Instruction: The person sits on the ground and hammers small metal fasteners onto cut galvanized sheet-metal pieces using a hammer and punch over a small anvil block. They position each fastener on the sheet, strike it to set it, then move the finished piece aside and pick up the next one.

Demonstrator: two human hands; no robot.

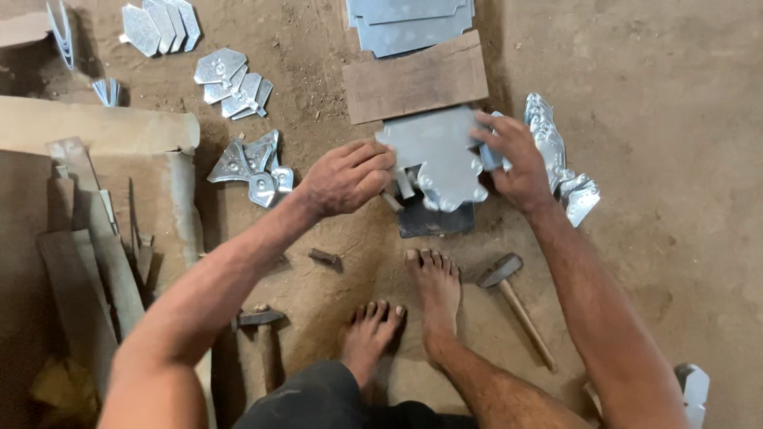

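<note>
At the far left, flat wooden boards and a pale long block lie on the dirt floor, with a dark-headed hammer just right of them near the person's left forearm. Further up, scattered piles of cut metal pieces lie on the ground, and a cluster of bent, folded ones sits just left of the left hand. A small dark chisel-like stub rests in the dirt below that hand. The left hand is curled, fingers bent down against the left edge of a scalloped sheet-metal piece, seeming to pinch a short metal rod against it; the exact grip is hidden under the knuckles. The sheet lies over a dark iron block, just below a brown wooden plank and a stack of flat grey sheets at the top. Two bare feet rest directly below the block. The right hand clamps the sheet's right edge, fingers on top, partly closed. A second hammer with a wooden handle lies beside the right foot, and shaped shiny pieces are piled just right of the right hand.
</note>
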